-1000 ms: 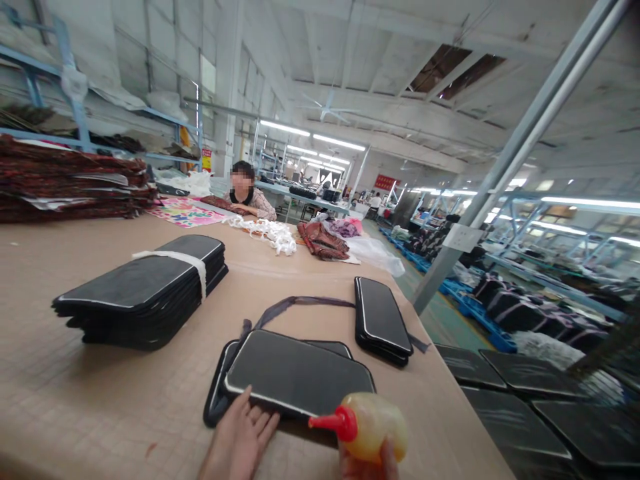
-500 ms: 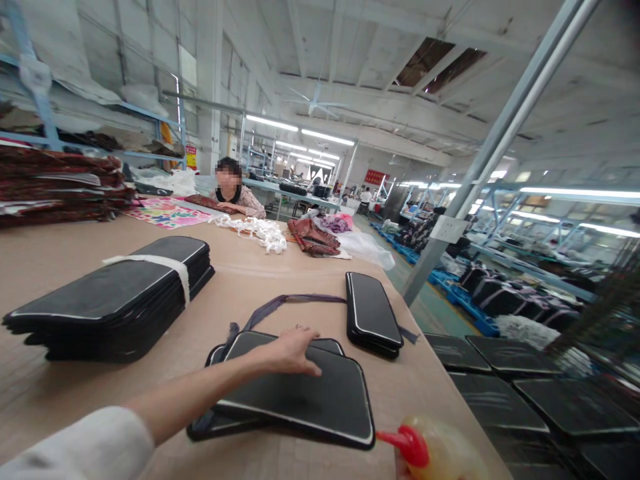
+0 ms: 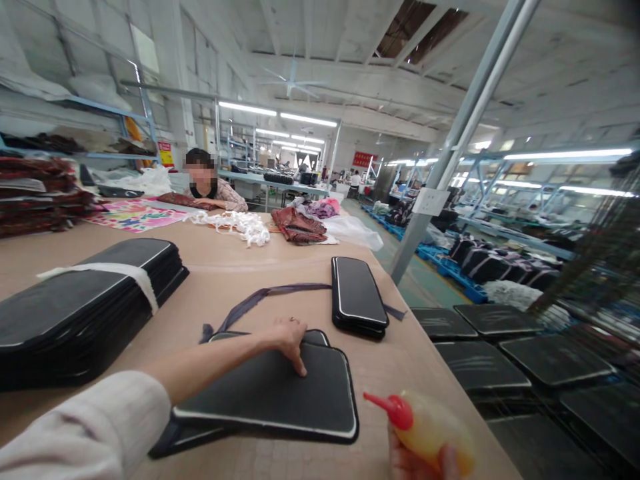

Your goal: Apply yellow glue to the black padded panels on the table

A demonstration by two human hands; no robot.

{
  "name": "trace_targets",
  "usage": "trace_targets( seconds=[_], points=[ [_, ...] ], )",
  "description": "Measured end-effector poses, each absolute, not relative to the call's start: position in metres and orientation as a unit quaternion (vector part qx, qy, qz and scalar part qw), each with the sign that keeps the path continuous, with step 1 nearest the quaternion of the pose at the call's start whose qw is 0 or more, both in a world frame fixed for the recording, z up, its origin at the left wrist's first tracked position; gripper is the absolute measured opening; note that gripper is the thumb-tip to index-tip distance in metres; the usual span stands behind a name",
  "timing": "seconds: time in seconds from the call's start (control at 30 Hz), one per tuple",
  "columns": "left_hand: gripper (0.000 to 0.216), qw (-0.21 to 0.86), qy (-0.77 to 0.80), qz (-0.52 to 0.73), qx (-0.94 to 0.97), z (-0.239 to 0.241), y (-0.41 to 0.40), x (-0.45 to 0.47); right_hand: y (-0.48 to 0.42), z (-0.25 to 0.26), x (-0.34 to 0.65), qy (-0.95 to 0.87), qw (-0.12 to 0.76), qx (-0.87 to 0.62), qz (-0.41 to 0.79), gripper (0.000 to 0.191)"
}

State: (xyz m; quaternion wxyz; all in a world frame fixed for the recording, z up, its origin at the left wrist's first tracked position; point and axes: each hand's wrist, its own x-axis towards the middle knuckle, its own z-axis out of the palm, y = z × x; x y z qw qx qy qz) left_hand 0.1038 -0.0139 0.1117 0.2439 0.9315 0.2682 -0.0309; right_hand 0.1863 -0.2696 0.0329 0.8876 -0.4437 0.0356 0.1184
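My left hand (image 3: 287,337) reaches forward and rests with its fingers on the far edge of a black padded panel (image 3: 280,397) with white piping, which lies on top of another panel on the brown table (image 3: 240,267). My right hand (image 3: 417,463) at the bottom edge grips a yellowish squeeze bottle (image 3: 430,427) with a red nozzle pointing left. A small stack of the same panels (image 3: 357,297) lies just beyond, with a dark strap (image 3: 265,297) curling across the table between them.
A tall stack of black panels (image 3: 85,300) tied with a white band sits at the left. Further back lie patterned fabric (image 3: 297,227), white strips (image 3: 240,223) and a seated person (image 3: 207,183). More panels (image 3: 480,360) lie spread right of the table, by a slanted metal post (image 3: 450,140).
My left hand moved from the panel's near edge to its far edge, arm stretched out. The view swung right and the bottle in my right hand shifted rightward.
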Motion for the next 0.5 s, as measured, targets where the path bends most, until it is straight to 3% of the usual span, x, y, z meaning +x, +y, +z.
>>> trace_targets(
  seconds=[0.27, 0.43, 0.5],
  points=[
    [0.072, 0.317, 0.216, -0.009, 0.923, 0.125, -0.012, 0.102, -0.287, 0.051, 0.207, 0.187, 0.893, -0.392, 0.120, 0.055],
    [0.022, 0.391, 0.176, -0.048, 0.902, 0.157, -0.007, 0.100, -0.282, 0.097, 0.195, 0.204, 0.905, -0.362, 0.096, 0.056],
    [0.016, 0.426, 0.160, -0.047, 0.889, 0.172, -0.004, 0.097, -0.280, 0.111, 0.189, 0.180, 0.903, -0.382, 0.078, 0.065]
  ],
)
